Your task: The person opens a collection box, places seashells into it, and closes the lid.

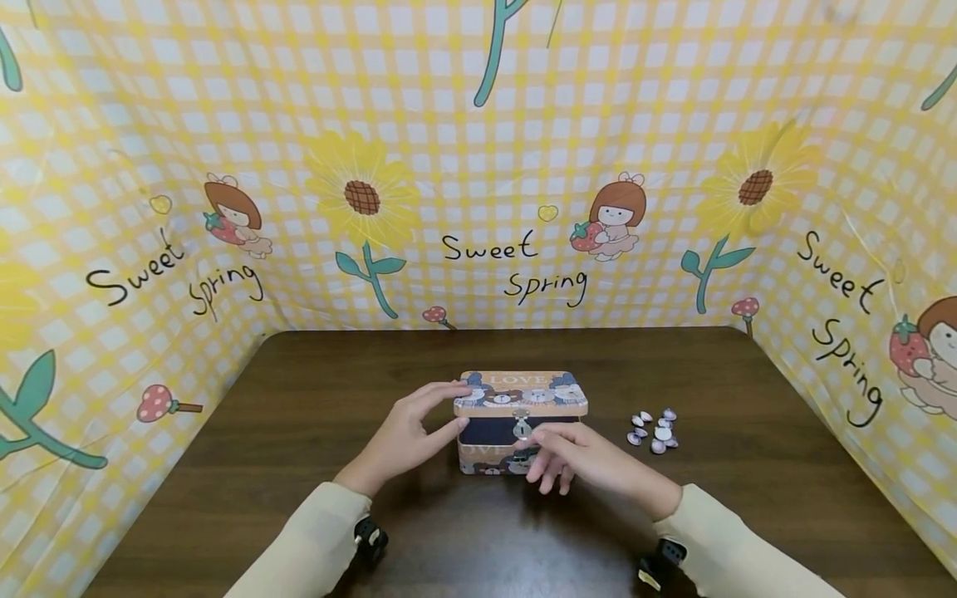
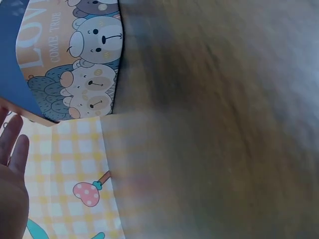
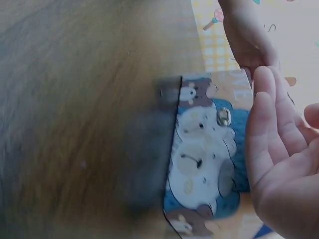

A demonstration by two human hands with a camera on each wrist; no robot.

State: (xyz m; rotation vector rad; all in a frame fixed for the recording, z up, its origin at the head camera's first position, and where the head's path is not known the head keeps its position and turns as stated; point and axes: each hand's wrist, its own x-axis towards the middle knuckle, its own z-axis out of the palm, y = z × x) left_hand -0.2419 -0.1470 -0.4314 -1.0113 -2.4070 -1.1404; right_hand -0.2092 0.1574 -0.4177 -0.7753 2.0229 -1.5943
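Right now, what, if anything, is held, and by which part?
Cannot be told: the left hand is at the left edge of the lid, the right hand at the clasp; no grip clearly shows.

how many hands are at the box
2: the left hand at the left end of the box, and the right hand in front of it, near the clasp. Both show clearly from the head view; no others are visible.
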